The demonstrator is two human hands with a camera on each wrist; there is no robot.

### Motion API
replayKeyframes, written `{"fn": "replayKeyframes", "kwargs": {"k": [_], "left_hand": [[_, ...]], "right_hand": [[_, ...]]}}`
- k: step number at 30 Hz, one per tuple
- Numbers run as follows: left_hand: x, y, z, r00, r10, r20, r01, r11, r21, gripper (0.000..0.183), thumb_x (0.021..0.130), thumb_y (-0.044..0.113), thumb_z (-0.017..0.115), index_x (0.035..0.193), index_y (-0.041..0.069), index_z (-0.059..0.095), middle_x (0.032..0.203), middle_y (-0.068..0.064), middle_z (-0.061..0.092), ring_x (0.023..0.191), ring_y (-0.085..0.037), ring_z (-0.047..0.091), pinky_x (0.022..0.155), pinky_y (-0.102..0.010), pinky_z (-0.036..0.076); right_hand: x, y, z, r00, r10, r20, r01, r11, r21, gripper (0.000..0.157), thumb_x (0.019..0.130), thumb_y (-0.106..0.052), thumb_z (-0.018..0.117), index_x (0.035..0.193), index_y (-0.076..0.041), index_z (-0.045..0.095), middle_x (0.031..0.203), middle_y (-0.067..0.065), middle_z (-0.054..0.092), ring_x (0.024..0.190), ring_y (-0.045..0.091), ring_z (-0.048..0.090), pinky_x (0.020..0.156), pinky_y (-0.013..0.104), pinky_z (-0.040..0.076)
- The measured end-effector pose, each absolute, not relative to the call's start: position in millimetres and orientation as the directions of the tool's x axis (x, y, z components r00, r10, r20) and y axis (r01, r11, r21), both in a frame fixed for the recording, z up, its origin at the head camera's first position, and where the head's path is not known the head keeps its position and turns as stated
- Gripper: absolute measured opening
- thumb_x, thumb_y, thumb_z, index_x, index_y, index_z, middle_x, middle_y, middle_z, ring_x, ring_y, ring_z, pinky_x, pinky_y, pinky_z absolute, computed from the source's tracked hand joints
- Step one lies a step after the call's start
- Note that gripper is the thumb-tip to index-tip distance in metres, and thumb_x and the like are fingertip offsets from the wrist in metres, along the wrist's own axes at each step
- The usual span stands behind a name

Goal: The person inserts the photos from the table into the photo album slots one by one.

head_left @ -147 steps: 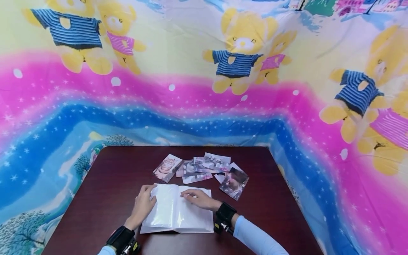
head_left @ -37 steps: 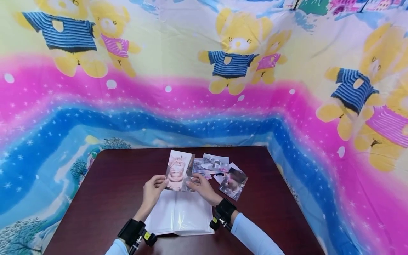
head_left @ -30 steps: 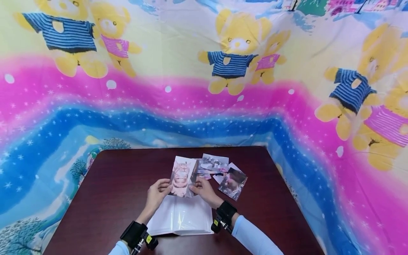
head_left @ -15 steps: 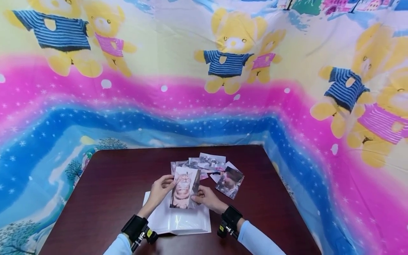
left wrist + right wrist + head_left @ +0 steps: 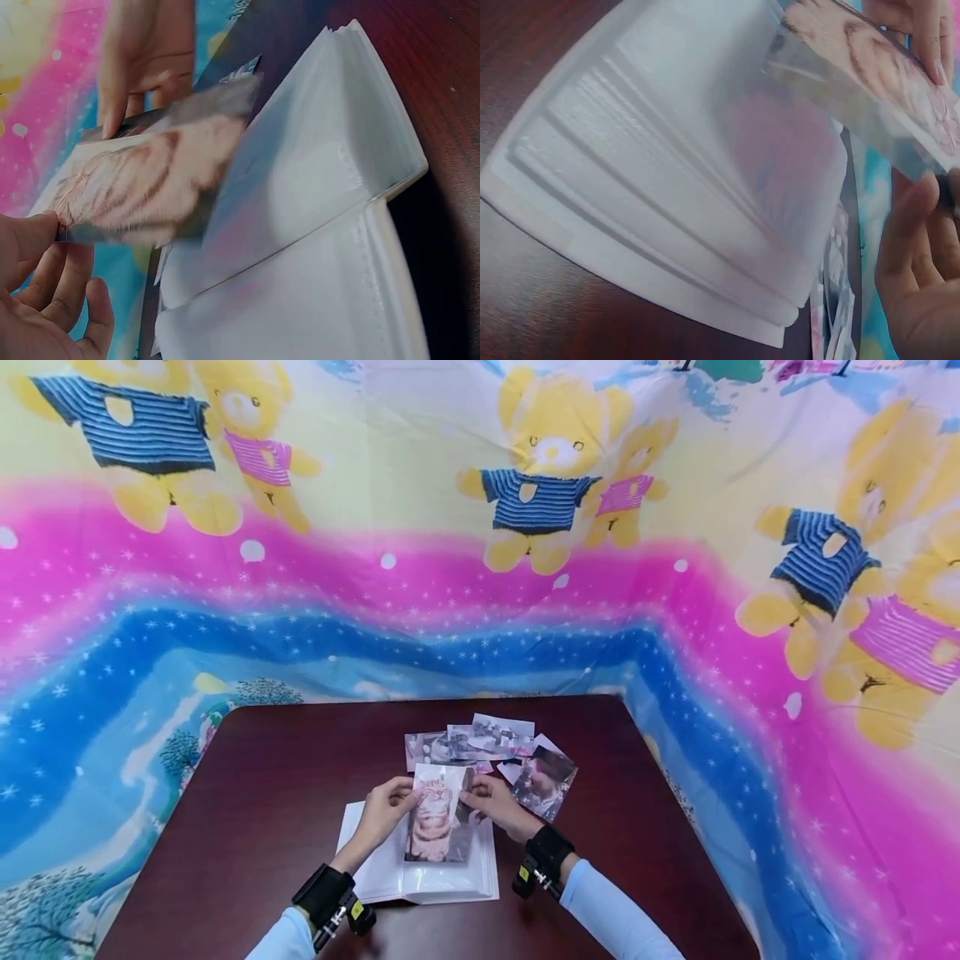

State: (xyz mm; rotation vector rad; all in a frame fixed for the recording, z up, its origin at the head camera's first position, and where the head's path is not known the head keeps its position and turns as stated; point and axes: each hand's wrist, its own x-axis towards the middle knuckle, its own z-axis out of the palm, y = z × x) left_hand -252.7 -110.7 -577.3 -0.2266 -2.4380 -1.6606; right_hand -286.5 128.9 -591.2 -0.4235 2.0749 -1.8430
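Both hands hold a photo of an orange cat [image 5: 433,822] above an open photo album [image 5: 375,868]. My left hand [image 5: 386,814] pinches the photo's left edge between thumb and fingers, near its upper corner. On the opposite edge my right hand [image 5: 501,806] pinches it the same way. In the left wrist view the cat photo [image 5: 150,176] is tilted, its lower edge close over the clear plastic sleeves of the album [image 5: 300,157]. The right wrist view shows the album's stacked sleeve pages [image 5: 630,150] lying open, with the right thumb [image 5: 915,206] at the photo's edge.
Several loose photos [image 5: 502,735] overlap in a pile behind the album on the dark wooden table [image 5: 285,777]. One photo with a dark top [image 5: 543,781] lies right of them. A bear-print cloth [image 5: 420,635] hangs around the table's back and sides.
Earlier the hands rested at the album and the cat photo lay left of the pile. It has since been lifted and brought down over the album, and the right hand has shifted up its edge.
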Motion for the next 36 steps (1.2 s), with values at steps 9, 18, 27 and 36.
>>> {"fn": "replayKeyframes", "kwargs": {"k": [9,18,27,36], "left_hand": [[-244.1,-107.9,-596.0,-0.93,0.116,0.348,0.342,0.617,0.709,0.017,0.089,0.009,0.073,0.103,0.001,0.067,0.083,-0.005,0.064,0.072,-0.02,0.063,0.062,-0.032,0.051],[-238.3,-97.8,-619.3,-0.796,0.397,0.456,0.57,0.744,0.348,0.023,0.084,0.02,0.079,0.102,0.009,0.069,0.1,-0.008,0.063,0.096,-0.028,0.06,0.072,-0.044,0.048],[-242.4,-89.5,-622.8,-0.761,0.558,0.33,0.634,0.746,0.203,0.047,0.087,0.029,0.075,0.122,-0.001,0.064,0.133,-0.031,0.053,0.127,-0.046,0.049,0.102,-0.061,0.038],[-240.5,-88.7,-622.2,-0.76,0.563,0.324,0.623,0.773,0.117,0.046,0.088,0.032,0.075,0.121,0.002,0.066,0.132,-0.028,0.055,0.127,-0.043,0.049,0.105,-0.06,0.036]], "right_hand": [[-321.2,136.5,-585.4,-0.961,-0.277,-0.002,-0.008,0.037,-0.999,0.018,0.097,-0.002,0.061,0.103,0.013,0.054,0.083,0.007,0.062,0.069,0.014,0.06,0.06,0.028,0.055],[-348.8,141.6,-581.3,-0.987,-0.155,-0.037,0.026,0.072,-0.997,0.01,0.099,0.003,0.053,0.091,0.004,0.048,0.08,0.005,0.049,0.071,0.017,0.057,0.071,0.045,0.058],[-359.2,130.8,-583.4,-0.991,-0.134,-0.029,0.022,0.055,-0.998,0.008,0.1,0.002,0.052,0.094,0.004,0.047,0.077,0.006,0.047,0.068,0.029,0.058,0.074,0.053,0.056],[-364.0,115.7,-582.6,-0.987,-0.159,0.003,-0.005,0.011,-1.0,0.011,0.1,0.005,0.05,0.091,0.004,0.044,0.074,0.005,0.044,0.072,0.024,0.056,0.08,0.059,0.052]]}}
